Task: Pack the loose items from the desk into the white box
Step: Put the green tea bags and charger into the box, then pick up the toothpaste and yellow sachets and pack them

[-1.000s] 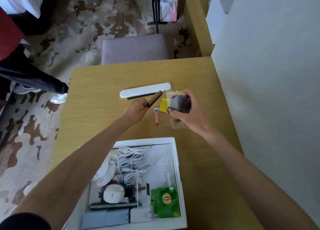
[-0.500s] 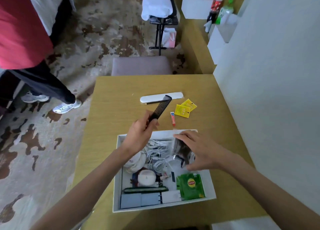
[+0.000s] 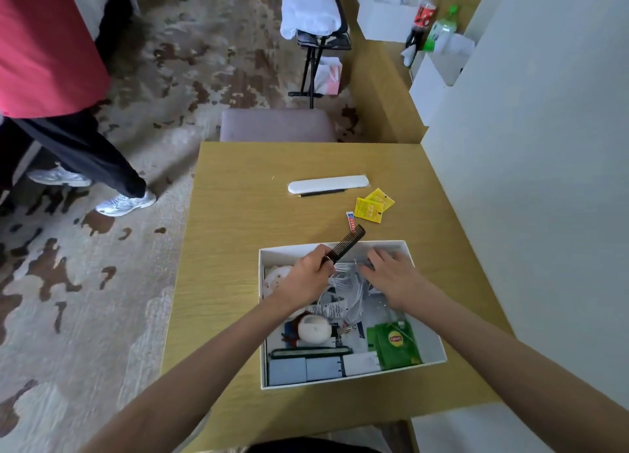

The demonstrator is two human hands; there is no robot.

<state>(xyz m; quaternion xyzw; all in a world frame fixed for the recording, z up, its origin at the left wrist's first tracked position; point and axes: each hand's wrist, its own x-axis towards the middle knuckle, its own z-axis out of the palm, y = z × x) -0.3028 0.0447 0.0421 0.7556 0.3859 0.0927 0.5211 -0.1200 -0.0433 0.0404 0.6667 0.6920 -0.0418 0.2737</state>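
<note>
The white box (image 3: pixel 433 338) sits on the desk near its front edge. Inside it are white cables (image 3: pixel 347 282), green Lipton tea bags (image 3: pixel 396 345), a round white item (image 3: pixel 315 330) and blue-grey packs (image 3: pixel 306 369). My left hand (image 3: pixel 306 277) holds a black comb (image 3: pixel 349 245) tilted over the box's far rim. My right hand (image 3: pixel 391 277) lies palm down in the far right corner of the box, over a plastic-wrapped dark item that is mostly hidden. Beyond the box on the desk lie a white long case (image 3: pixel 328 184), yellow sachets (image 3: pixel 372 207) and a small toothpaste tube (image 3: pixel 350 219).
A wall (image 3: pixel 527 214) runs along the desk's right side. A padded chair (image 3: pixel 277 125) stands at the far edge. To the left a person in a red top (image 3: pixel 51 61) stands on the carpet. Bottles (image 3: pixel 423 20) and a towel-covered stand (image 3: pixel 313 6) are farther back.
My right hand carried the plastic-wrapped item from the desk down into the box's far right corner. My left hand lifted the comb off the desk and brought it back over the box's far rim.
</note>
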